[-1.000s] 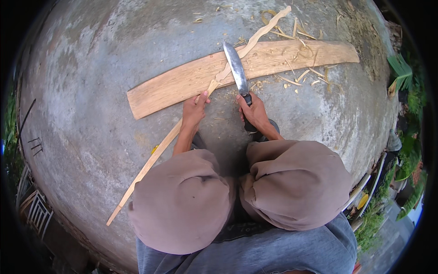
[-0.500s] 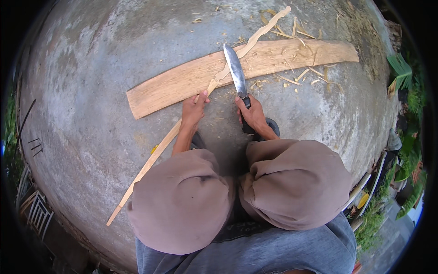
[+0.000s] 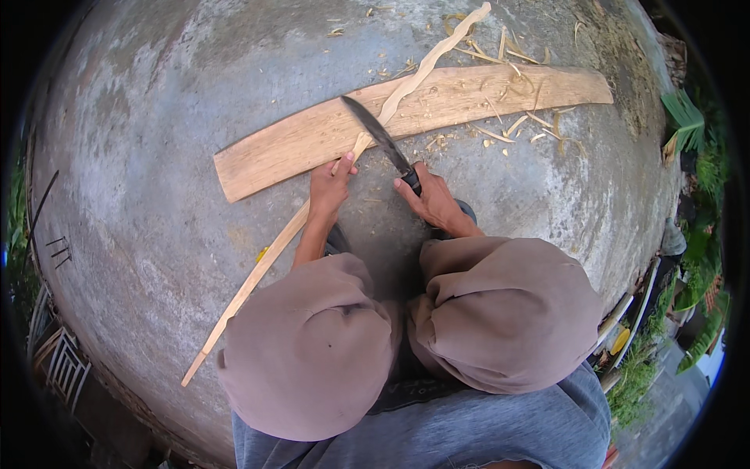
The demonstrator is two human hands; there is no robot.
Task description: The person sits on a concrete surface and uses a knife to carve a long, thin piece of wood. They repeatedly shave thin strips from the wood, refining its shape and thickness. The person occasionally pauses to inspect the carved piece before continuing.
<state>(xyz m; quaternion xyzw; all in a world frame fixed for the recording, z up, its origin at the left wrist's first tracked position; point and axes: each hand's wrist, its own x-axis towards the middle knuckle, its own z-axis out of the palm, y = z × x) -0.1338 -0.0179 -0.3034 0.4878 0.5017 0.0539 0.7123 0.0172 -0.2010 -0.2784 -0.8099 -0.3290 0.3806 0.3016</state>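
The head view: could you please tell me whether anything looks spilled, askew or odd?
Mildly, yes: loose wood shavings lie scattered across the right part of the board and the concrete floor near it, looking untidy. The stick in the left hand is wavy at its far part, unlike its straighter near end.

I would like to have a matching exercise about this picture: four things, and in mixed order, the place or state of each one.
1. left hand
2. right hand
3. wide board
4. wood shavings

A. lies on the concrete ground
B. grips the knife
C. scattered mostly around the board's right half
D. holds the long wooden strip

Pairs: 1-D, 2-B, 3-A, 4-C
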